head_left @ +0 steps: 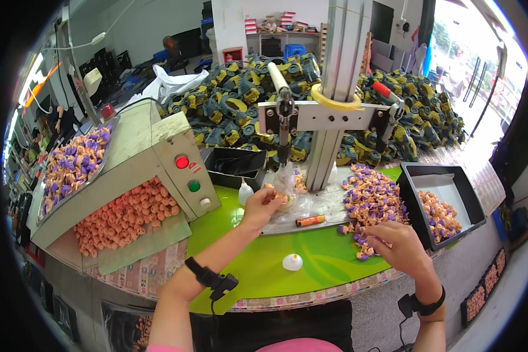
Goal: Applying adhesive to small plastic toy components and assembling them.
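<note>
**Keeping Parts Within Reach**

My left hand (260,209) is working beneath the press (338,124) at its one o'clock, fingers nearly together, perhaps for steadying; I cannot tell its grip. My right hand (398,242) is curling, grip unclear, over purple-and-peach parts (374,202) lying toward eleven o'clock, probably heaped for convenience.

The place looks like a workshop for small-batch production. A lever press (328,115) stands on the bench (299,301); left of the press sits a boxy machine (158,146) with push buttons (182,161), behind the press a heap of plastic parts (234,102), and right of the press a pile of small pieces (372,196).
</note>
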The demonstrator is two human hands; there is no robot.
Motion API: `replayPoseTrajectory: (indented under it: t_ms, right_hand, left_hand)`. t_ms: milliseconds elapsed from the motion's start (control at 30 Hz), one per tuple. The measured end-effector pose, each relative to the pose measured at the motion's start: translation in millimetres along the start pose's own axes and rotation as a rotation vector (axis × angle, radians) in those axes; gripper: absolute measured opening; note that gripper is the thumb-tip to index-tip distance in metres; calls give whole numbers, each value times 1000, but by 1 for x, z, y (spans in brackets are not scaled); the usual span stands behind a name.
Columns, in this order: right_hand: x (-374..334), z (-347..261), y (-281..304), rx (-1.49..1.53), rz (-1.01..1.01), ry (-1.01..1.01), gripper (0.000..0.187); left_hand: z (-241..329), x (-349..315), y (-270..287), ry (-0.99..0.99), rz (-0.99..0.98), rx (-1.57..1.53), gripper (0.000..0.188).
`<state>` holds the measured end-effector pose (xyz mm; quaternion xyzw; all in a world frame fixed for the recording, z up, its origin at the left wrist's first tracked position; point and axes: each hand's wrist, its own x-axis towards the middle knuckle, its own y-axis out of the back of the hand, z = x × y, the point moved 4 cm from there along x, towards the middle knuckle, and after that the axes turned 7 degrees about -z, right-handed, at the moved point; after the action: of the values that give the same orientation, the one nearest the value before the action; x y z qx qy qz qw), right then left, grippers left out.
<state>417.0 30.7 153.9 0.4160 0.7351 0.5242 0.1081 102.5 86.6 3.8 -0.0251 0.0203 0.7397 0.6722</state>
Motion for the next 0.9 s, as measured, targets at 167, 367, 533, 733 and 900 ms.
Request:
replayPoseTrajectory:
  t_ms: [167, 367, 533, 733, 900]
  right_hand:
    - [13, -31, -4, 15, -113, 84, 12]
    - [67, -45, -6, 67, -43, 223, 15]
    - [158, -81, 21, -124, 461, 485, 27]
    - [259, -81, 27, 319, 116, 79, 58]
    - [251, -105, 47, 648, 372, 247, 78]
  left_hand:
    - [-4, 9, -1, -368, 125, 352, 28]
    - [-5, 0, -7, -438, 145, 412, 26]
    - [-3, -2, -10, -517, 144, 420, 27]
    - [-2, -1, -13, -534, 160, 440, 25]
    - [0, 4, -9, -476, 172, 430, 21]
